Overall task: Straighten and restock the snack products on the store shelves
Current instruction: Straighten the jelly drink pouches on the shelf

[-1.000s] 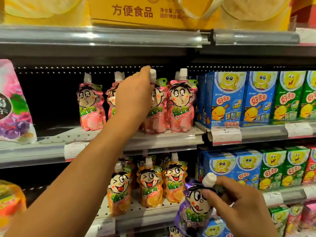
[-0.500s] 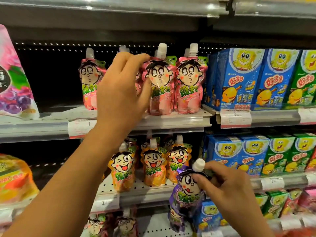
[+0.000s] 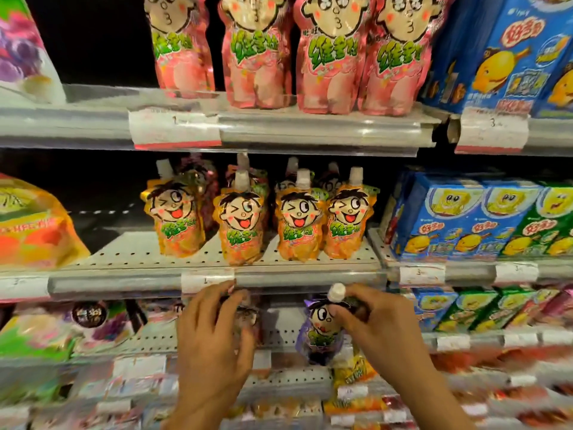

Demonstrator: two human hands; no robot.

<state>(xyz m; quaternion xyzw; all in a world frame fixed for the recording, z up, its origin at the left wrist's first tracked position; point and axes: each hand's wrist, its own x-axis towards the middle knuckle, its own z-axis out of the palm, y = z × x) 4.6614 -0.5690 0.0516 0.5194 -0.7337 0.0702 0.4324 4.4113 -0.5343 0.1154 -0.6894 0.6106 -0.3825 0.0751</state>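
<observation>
Restocking step: right hand (image 3: 376, 321) pinches the purple jelly pouch (image 3: 319, 330) near its cap, left hand (image 3: 214, 330) grasps a blurry pouch (image 3: 245, 318) (probably); next, seat purple upright on the lower shelf (image 3: 291, 339).

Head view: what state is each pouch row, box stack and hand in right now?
Pink spouted pouches: upright, top shelf.
Orange spouted pouches: upright, middle shelf.
Purple spouted pouch: held by its neck, lower shelf level.
Right hand: grips purple pouch.
Left hand: on a blurred pouch; grip unclear.
Blue cartoon boxes: upright.
</observation>
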